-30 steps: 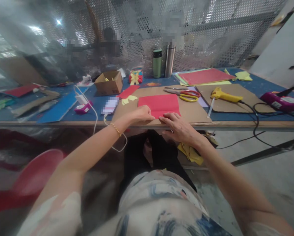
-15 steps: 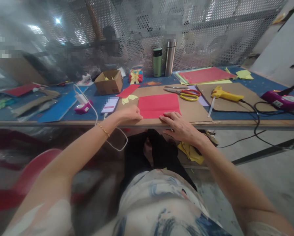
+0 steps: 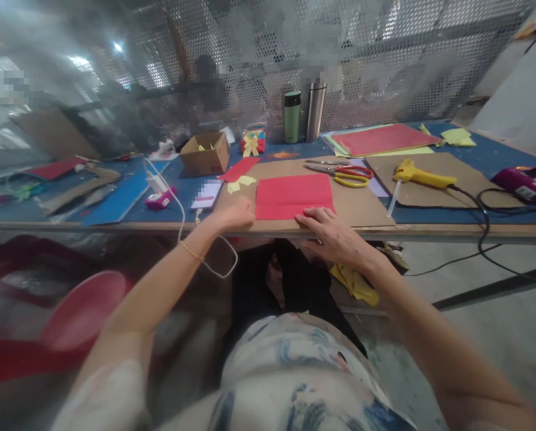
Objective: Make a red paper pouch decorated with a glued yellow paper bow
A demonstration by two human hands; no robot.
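Observation:
A sheet of red paper lies on a piece of brown cardboard near the table's front edge, a horizontal crease running across its lower part. Curled into a fist, my left hand rests on the cardboard just beside the paper's lower left corner. I see nothing in that fist. My right hand lies with its fingers stretched out, the tips on the paper's lower right edge. Behind the paper are scissors with red handles and a pair with yellow handles.
A yellow glue gun lies on cardboard at right, its black cord hanging over the edge. At left are a phone, a white cable and an open cardboard box. A green bottle and a steel flask stand behind.
My left hand has drawn slightly left, off the paper's lower left corner. My right hand stays on the paper's lower edge. The whole view has shifted slightly.

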